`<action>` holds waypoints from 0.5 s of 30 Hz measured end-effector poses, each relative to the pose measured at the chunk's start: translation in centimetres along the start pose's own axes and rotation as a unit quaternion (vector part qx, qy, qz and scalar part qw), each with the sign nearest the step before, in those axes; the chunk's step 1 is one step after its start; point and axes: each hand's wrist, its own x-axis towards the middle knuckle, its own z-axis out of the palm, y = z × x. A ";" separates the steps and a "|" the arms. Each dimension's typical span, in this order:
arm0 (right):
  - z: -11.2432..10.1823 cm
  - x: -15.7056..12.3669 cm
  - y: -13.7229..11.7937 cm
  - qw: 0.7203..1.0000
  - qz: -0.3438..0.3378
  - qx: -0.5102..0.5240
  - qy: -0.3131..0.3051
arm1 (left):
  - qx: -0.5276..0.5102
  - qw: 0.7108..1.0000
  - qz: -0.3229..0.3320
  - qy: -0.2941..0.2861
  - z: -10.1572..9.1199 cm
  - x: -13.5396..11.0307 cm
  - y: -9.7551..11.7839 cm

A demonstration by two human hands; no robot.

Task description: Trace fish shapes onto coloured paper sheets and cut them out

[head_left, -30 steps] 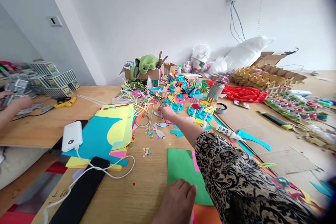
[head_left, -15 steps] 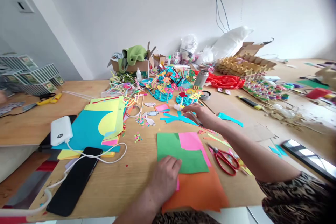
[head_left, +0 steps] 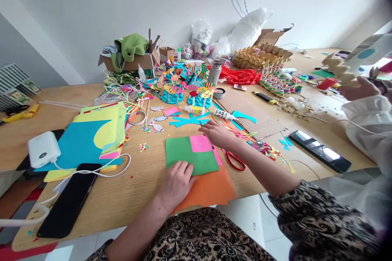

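A person's left hand [head_left: 175,182] is resting, fingers loosely bent and unclenched, on green paper [head_left: 180,151], apparently steadying it over orange paper [head_left: 211,187] at the table's [head_left: 143,200] near edge. The right hand [head_left: 221,135] is reaching beside pink paper [head_left: 199,143]; I can't tell whether its fingers are grasping anything.

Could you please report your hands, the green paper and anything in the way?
Left hand on green paper. Right hand near pink paper, grip unclear. Red scissors handle close by, partly behind right forearm.
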 end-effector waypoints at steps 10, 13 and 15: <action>2.1 3.8 -0.5 0.997 -0.041 -0.064 -0.005 | 0.071 0.994 0.005 -0.077 -1.0 1.1 1.8; 2.2 3.7 -0.4 0.996 -0.045 -0.073 0.001 | 0.081 0.994 0.008 -0.078 -0.9 1.4 2.0; 2.2 3.6 -0.5 0.996 -0.046 -0.075 0.005 | 0.084 0.993 0.004 -0.078 -0.8 1.5 2.1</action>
